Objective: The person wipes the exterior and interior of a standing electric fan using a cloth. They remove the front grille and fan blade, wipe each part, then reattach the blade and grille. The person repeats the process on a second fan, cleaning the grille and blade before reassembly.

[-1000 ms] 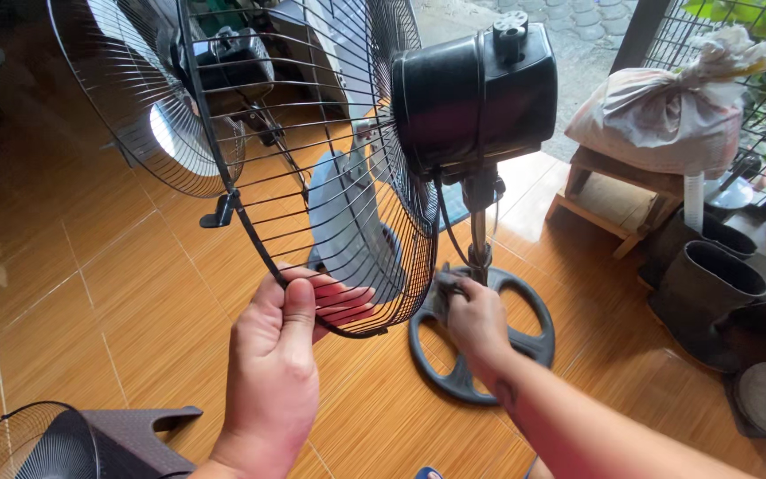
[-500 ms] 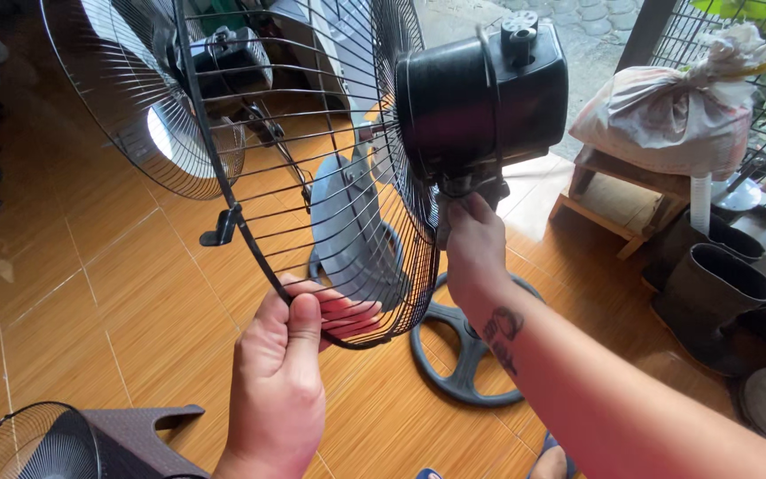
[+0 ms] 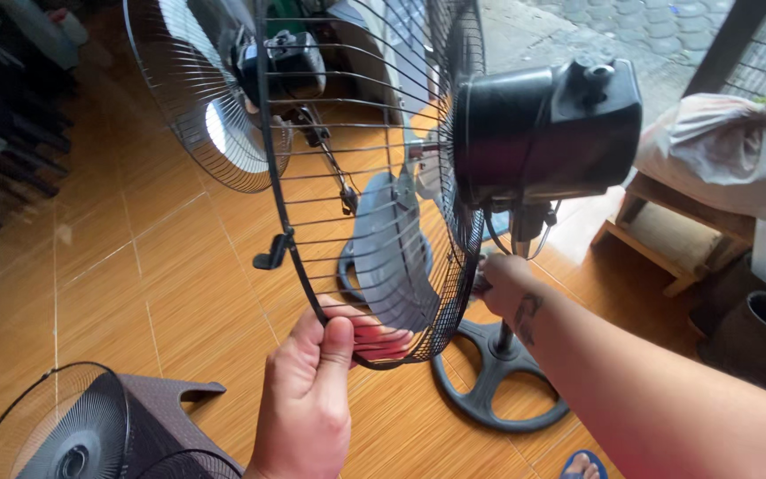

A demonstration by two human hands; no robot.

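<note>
My left hand (image 3: 312, 399) is closed on the bottom rim of the black wire fan guard (image 3: 361, 177), thumb over the outer ring, fingertips curled inside the cage. My right hand (image 3: 500, 282) reaches behind the guard to the stand's pole (image 3: 519, 244) just under the black motor housing (image 3: 547, 133); its fingers are hidden behind the wires, so I cannot tell whether they are clenched or loose.

I count one grey blade (image 3: 392, 253) inside the cage; any others are too blurred through the wires. One round black base (image 3: 500, 386) sits on the orange tiled floor (image 3: 108, 293) beneath the fan.

At the lower left, one loose guard (image 3: 55, 430), cut off by the frame, leans by a dark plastic stool (image 3: 170, 421).

Farther back stands a second fan (image 3: 223, 106), its top cut off. To the right, one pale sack (image 3: 729, 155) rests on a wooden bench (image 3: 667, 231).
</note>
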